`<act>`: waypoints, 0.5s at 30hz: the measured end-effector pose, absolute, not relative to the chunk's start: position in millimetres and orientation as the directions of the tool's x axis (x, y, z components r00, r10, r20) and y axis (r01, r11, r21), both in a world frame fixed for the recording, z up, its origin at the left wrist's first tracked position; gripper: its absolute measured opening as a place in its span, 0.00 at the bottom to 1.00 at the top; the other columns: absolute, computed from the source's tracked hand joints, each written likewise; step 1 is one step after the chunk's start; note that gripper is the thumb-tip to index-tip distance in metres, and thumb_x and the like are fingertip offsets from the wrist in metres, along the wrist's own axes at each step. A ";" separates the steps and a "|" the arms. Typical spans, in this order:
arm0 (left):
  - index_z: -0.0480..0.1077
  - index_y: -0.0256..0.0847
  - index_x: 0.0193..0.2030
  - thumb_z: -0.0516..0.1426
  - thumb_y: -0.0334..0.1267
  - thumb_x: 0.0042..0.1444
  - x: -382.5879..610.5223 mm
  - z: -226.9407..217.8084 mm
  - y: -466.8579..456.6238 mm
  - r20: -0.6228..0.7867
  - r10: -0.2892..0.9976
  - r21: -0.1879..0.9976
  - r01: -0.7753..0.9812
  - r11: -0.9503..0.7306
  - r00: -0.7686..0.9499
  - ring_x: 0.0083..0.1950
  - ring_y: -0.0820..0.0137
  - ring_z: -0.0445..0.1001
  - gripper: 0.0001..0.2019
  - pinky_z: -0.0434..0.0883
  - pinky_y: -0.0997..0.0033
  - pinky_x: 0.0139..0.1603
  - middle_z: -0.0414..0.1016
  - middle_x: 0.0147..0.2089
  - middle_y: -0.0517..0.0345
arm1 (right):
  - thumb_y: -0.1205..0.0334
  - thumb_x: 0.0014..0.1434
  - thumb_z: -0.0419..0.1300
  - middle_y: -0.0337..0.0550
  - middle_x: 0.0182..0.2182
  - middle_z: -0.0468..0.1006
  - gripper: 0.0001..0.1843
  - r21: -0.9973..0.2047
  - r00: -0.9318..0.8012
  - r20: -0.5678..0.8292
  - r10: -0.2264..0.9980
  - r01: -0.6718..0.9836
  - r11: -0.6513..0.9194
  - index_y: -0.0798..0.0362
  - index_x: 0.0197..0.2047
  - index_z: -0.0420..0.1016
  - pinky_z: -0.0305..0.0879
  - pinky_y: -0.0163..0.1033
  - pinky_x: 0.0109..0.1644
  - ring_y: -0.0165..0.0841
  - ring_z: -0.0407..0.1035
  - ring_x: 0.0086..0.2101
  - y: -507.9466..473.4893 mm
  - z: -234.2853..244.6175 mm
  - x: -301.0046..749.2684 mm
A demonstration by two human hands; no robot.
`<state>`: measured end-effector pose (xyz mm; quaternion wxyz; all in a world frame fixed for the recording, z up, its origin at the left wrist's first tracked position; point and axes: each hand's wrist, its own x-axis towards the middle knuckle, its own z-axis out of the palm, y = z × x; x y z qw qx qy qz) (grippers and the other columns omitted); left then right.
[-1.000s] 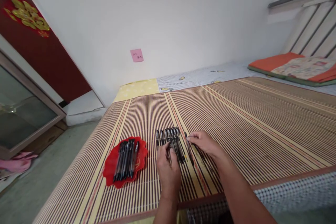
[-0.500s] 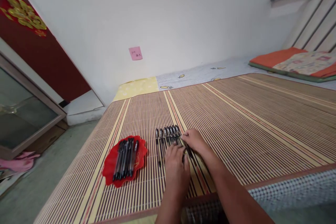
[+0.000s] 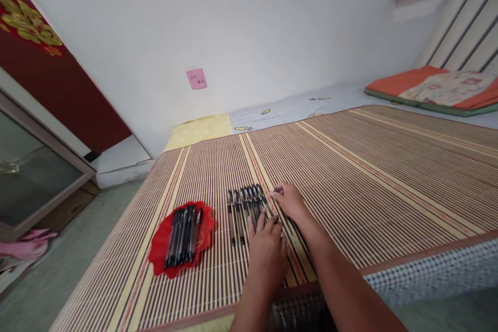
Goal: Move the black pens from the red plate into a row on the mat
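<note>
A row of black-capped clear pens (image 3: 237, 218) lies side by side on the striped mat (image 3: 210, 176), caps toward the wall. My left hand (image 3: 266, 244) rests over the lower parts of the row's right-hand pens, its fingers spread and partly covering them. Just right of the row's caps is my right hand (image 3: 290, 199), thumb and fingers pinched together. A dark bit shows at its fingertips, too small to tell. Left of the row, a red scalloped plate (image 3: 157, 249) holds several more black pens (image 3: 182, 238).
Yellow cloth (image 3: 198, 129) and patterned sheet (image 3: 284, 111) border the mat by the white wall, where a pink note (image 3: 196, 79) is stuck. A folded orange cloth (image 3: 420, 80) lies at the far right. A glass-panelled door (image 3: 35, 166) stands at left above the grey floor.
My right hand has shifted slightly up and away from the row of pens. My left hand has slid a little right, uncovering more of the second pen. The view has moved slightly.
</note>
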<state>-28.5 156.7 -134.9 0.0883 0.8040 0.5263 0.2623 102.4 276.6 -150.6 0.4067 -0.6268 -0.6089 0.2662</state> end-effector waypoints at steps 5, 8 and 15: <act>0.77 0.44 0.46 0.55 0.28 0.59 -31.0 -126.0 156.2 0.292 0.918 0.440 0.815 -0.377 0.267 0.67 0.47 0.65 0.13 0.51 0.26 0.68 0.79 0.55 0.49 | 0.64 0.54 0.61 0.44 0.27 0.79 0.05 -0.872 0.053 0.114 0.992 0.485 0.075 0.55 0.30 0.77 0.63 0.35 0.34 0.33 0.72 0.29 275.2 -154.3 96.1; 0.76 0.42 0.47 0.54 0.28 0.60 -31.7 -124.5 155.7 0.311 0.917 0.434 0.822 -0.370 0.249 0.68 0.48 0.65 0.13 0.53 0.28 0.68 0.78 0.56 0.48 | 0.68 0.54 0.60 0.48 0.32 0.82 0.07 -0.845 0.008 0.118 0.993 0.526 0.096 0.57 0.34 0.80 0.64 0.35 0.38 0.35 0.75 0.33 271.8 -153.1 101.0; 0.76 0.44 0.51 0.56 0.31 0.60 -29.8 -132.1 154.6 0.326 0.903 0.410 0.819 -0.401 0.279 0.68 0.47 0.63 0.14 0.50 0.28 0.69 0.77 0.58 0.50 | 0.69 0.53 0.62 0.51 0.36 0.82 0.11 -0.673 -0.055 0.022 0.998 0.737 0.055 0.58 0.40 0.82 0.59 0.34 0.36 0.34 0.74 0.34 247.0 -132.6 102.1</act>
